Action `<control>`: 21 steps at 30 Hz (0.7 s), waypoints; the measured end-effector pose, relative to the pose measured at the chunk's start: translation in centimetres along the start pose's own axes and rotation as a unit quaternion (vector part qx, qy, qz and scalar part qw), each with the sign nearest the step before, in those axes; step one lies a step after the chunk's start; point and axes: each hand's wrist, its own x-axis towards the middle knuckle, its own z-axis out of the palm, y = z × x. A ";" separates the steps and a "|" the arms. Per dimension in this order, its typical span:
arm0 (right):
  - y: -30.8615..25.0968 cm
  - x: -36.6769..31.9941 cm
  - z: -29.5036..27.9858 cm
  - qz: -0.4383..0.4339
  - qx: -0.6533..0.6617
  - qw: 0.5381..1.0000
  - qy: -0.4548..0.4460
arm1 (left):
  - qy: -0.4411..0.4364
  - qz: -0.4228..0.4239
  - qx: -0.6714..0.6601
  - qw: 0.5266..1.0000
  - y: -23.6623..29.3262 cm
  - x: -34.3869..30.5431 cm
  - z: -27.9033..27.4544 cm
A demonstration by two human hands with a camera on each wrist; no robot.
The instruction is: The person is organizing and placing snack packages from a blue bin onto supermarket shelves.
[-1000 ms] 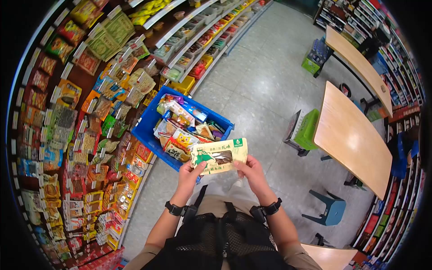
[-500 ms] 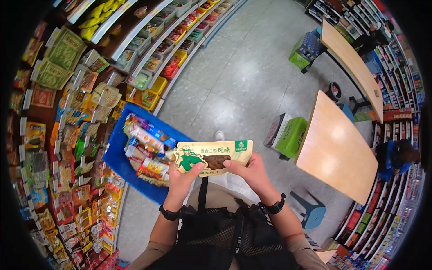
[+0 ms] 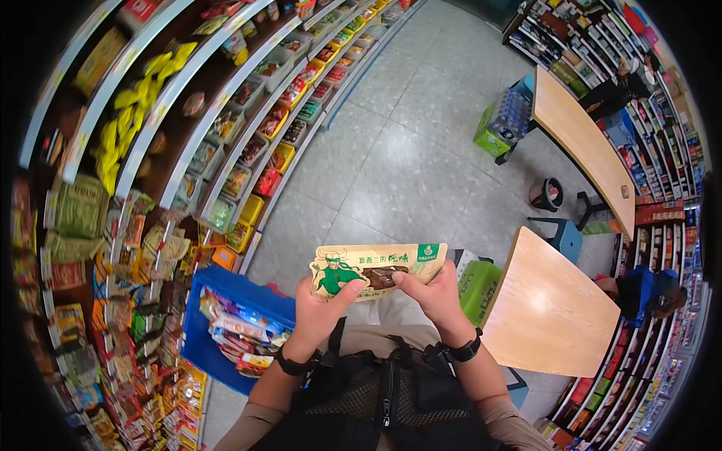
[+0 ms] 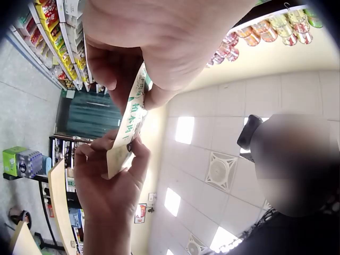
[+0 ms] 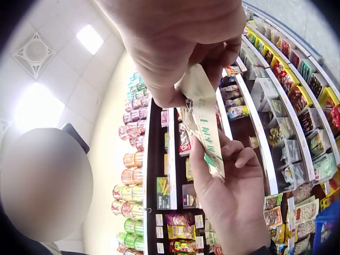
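Observation:
A cream snack pouch with a green cartoon bull and a window showing dark brown contents is held up in front of my body. My left hand grips its left end, thumb over the printed front. At the other end my right hand pinches it, thumb tip beside the window. The left wrist view catches the pouch nearly edge-on, fingers behind it and thumbs in front. From the right wrist, the pouch also appears narrow between both hands.
A blue basket filled with packaged snacks stands left of my hands. Snack shelves curve along the left. To the right are wooden tables, a green box, a blue stool and a person in blue.
My right thumb has slid from the pouch's lower edge up beside the window. The head view has turned, so the basket sits farther left and lower. Both hands keep holding the pouch.

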 end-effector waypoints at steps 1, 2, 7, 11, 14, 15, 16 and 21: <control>-0.1 2.3 -0.8 0.009 -0.028 0.999 0.025 | -0.002 -0.018 -0.004 1.000 -0.5 2.5 0.0; 0.3 3.8 -1.4 0.018 -0.057 0.997 0.050 | -0.061 -0.039 0.053 0.996 -4.1 4.5 -2.3; 2.2 11.5 -6.3 0.058 -0.030 0.997 0.044 | 0.247 -0.197 0.701 0.639 -23.0 3.4 -12.6; 2.9 19.9 -10.8 0.112 -0.170 0.978 0.039 | 0.357 -0.549 0.452 0.606 -29.8 -2.8 -17.1; 3.5 23.1 -12.8 0.151 -0.144 0.978 0.017 | 0.337 -0.535 0.470 0.616 -31.7 -6.8 -17.5; 2.9 24.8 -13.0 0.154 -0.146 0.977 0.011 | 0.339 -0.540 0.465 0.614 -31.9 -6.7 -17.2; 2.0 26.7 -13.3 0.148 -0.163 0.976 0.001 | 0.335 -0.566 0.456 0.599 -32.2 -6.5 -16.9; -1.2 35.3 -16.6 0.108 -0.170 0.979 -0.022 | 0.378 -0.593 0.449 0.551 -33.0 -4.0 -16.0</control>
